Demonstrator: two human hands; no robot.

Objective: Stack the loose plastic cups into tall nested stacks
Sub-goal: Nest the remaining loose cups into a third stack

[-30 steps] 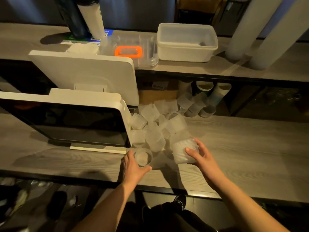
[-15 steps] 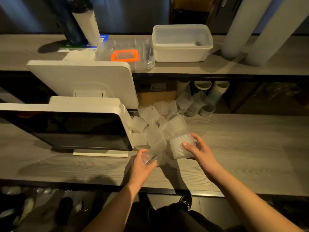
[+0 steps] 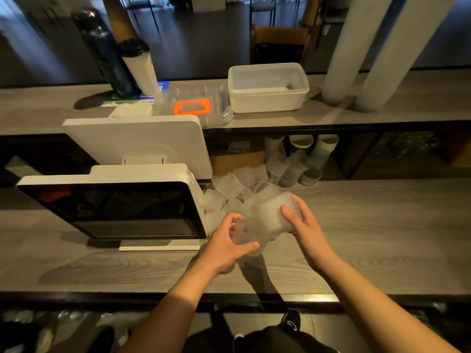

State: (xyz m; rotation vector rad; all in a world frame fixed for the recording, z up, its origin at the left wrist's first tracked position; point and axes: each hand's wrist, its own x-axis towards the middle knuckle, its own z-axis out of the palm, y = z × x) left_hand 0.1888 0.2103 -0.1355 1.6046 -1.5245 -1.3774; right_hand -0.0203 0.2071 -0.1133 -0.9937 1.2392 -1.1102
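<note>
While blur hides cup edges | left hand [image 3: 226, 247] grips small cup [image 3: 242, 231] | right hand [image 3: 302, 225] grips ribbed cup [image 3: 274, 217]

Wooden counter [image 3: 369, 225] under loose cups [image 3: 224, 186]

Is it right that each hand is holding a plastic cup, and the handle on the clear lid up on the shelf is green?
Not quite. In the head view the left hand and the right hand each hold a plastic cup, but the handle on the clear lid up on the shelf is orange, not green.
</note>
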